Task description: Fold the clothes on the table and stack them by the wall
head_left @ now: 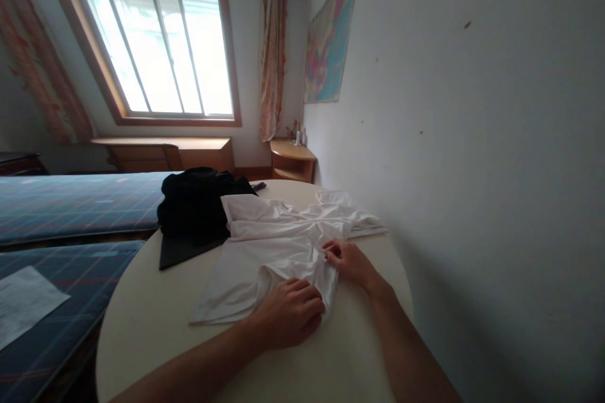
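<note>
A white T-shirt (269, 245) lies spread on the round table, wrinkled, with its lower right part bunched and folded over. My left hand (295, 310) rests on the near edge of the shirt, fingers curled down over the cloth and their tips hidden. Farther off and to the right, my right hand (347, 259) pinches the shirt's right side between thumb and fingers. One sleeve reaches toward the wall; the other touches a heap of black cloth (198, 201).
The cream round table (142, 321) stands against the white wall (472, 201). Under the black cloth lies a dark flat item (182, 253). Plaid mattresses (85, 208) are at the left, with a white sheet (28, 302) on one. A corner shelf (293, 151) stands behind.
</note>
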A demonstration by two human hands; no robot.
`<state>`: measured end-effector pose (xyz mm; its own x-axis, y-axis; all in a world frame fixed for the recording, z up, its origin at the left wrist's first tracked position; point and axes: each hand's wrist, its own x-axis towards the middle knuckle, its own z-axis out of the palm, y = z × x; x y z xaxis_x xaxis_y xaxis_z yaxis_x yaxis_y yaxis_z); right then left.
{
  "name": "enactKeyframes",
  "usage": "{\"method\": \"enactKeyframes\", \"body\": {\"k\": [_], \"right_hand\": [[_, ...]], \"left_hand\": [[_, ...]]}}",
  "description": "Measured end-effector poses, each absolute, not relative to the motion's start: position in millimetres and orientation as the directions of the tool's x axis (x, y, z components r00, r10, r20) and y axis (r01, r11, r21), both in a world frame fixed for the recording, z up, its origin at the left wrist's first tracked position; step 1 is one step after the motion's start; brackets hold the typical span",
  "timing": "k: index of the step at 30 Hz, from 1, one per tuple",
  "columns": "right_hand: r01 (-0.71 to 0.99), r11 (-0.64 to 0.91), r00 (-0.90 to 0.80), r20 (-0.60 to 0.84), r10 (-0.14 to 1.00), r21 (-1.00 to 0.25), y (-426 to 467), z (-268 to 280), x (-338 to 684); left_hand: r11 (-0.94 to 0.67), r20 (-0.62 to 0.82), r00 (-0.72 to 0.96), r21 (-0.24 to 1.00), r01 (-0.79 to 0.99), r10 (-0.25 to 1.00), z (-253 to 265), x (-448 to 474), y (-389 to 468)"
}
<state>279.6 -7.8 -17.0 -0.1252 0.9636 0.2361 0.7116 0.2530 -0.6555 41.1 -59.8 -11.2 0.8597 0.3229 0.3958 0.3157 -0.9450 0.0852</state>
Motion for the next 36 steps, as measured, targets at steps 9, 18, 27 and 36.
{"method": "enactKeyframes", "body": {"k": [9,18,27,36], "right_hand": [[0.716,0.229,-0.092,0.236,0.967,-0.660,-10,-12,278],[0.617,0.351,-0.182,0.306,0.934,-0.704,-18,-2,267],[0.517,0.581,-0.398,0.424,0.814,-0.629,-41,16,237],[0.555,0.514,-0.275,0.439,0.855,-0.654,-35,8,239]], "left_hand": [[-0.977,0.311,0.927,0.068,0.200,0.212,-17,46,-69],[-0.839,0.356,0.771,0.361,0.408,0.528,-22,47,-53],[-0.440,0.285,0.421,0.833,0.336,0.861,-18,37,-33],[-0.569,0.328,0.496,0.666,0.483,0.804,-8,25,-31]]}}
